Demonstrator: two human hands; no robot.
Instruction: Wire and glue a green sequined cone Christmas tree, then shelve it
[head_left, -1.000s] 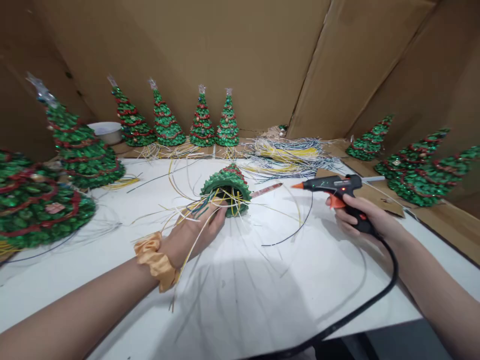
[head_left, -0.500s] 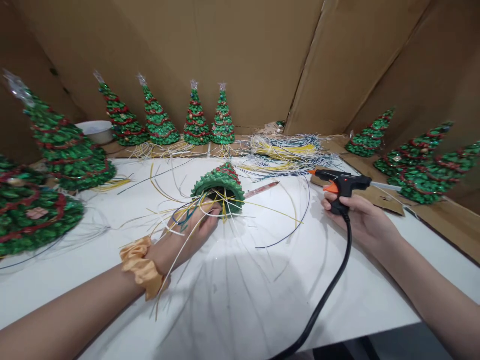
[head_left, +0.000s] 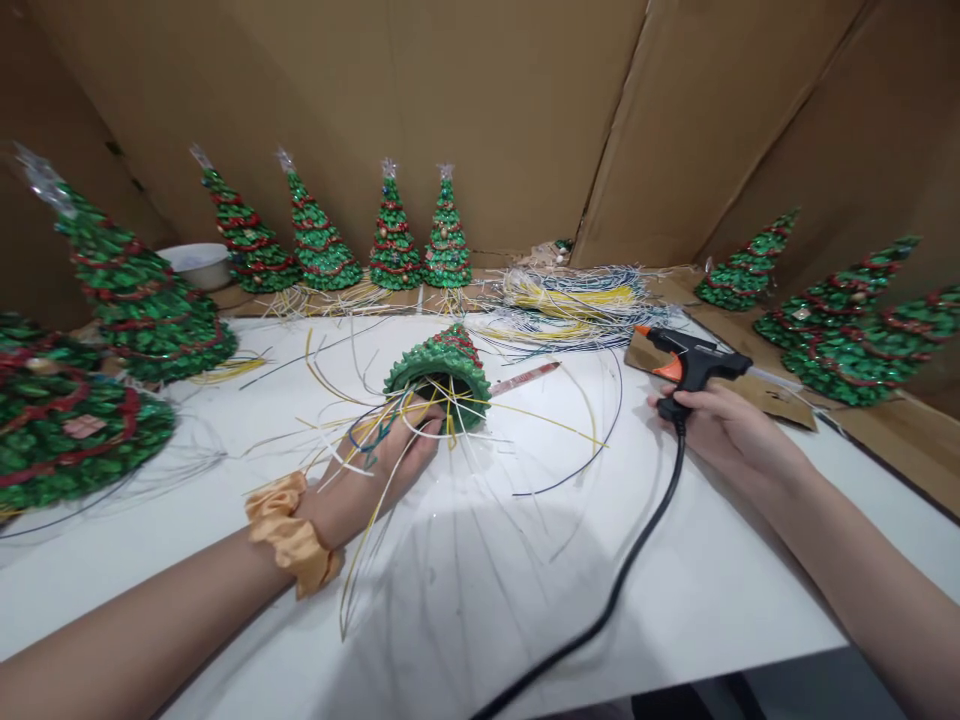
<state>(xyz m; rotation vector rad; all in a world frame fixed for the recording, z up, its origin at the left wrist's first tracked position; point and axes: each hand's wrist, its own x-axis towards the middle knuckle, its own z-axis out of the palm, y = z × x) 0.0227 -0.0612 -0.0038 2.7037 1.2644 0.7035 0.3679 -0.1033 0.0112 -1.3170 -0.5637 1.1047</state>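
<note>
A small green Christmas tree (head_left: 439, 360) lies on its side on the white tabletop, its hollow base facing me. White, yellow and blue wires (head_left: 451, 405) fan out of that opening. At the base's left lower rim is my left hand (head_left: 401, 435), closed on the tree, with some fingers hidden inside and wires lying across the back of it. My right hand (head_left: 739, 430) grips a black and orange hot glue gun (head_left: 694, 362) by its handle, off to the right, nozzle pointing left. A black cord (head_left: 630, 570) runs down from the handle.
Finished-looking trees (head_left: 394, 235) stand along the back and left, with others (head_left: 840, 315) at the right. A bundle of wires (head_left: 574, 300) lies at the back. Behind the tree is a red marked stick (head_left: 529, 378); cardboard (head_left: 757, 400) sits near the glue gun. Cardboard walls (head_left: 337, 90) enclose the table.
The glue gun has tilted and shifted slightly right in my right hand, and its cord has swung left. My left hand and the tree have hardly moved.
</note>
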